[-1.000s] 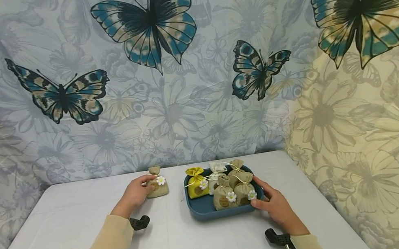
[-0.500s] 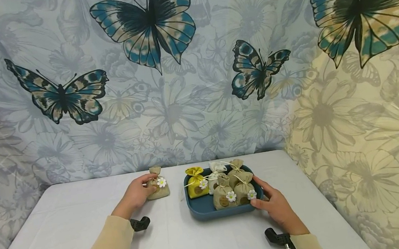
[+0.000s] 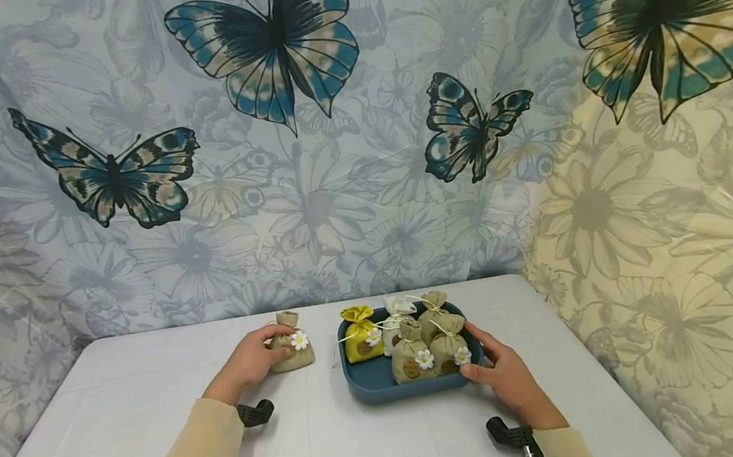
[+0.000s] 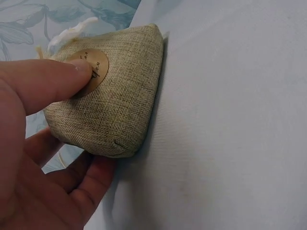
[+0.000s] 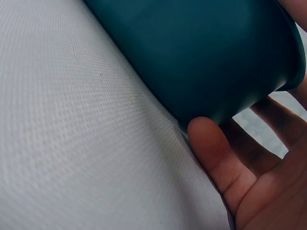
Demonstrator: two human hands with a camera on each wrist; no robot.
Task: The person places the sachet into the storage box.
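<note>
My left hand [image 3: 246, 364] pinches a small beige drawstring sachet [image 3: 298, 358] with a white flower, left of the tray. In the left wrist view the thumb presses the round brown sticker [image 4: 100, 62] on the sachet, fingers behind it, and its base is right at the tablecloth. My right hand [image 3: 511, 379] grips the right end of a blue tray [image 3: 385, 391], thumb at the near corner and fingers along the far side. Inside the tray stand a yellow sachet [image 3: 359, 342], a white sachet [image 3: 397, 308] and three beige sachets [image 3: 412, 366].
A white cloth [image 3: 323, 444] covers the table. Close behind its far edge hangs a butterfly-print curtain [image 3: 317, 211], which also runs down both sides. Black wrist cameras [image 3: 255, 413] sit on both wrists.
My left hand has brought the beige sachet slightly nearer and a little to the right. The right hand and the tray have stayed in place.
</note>
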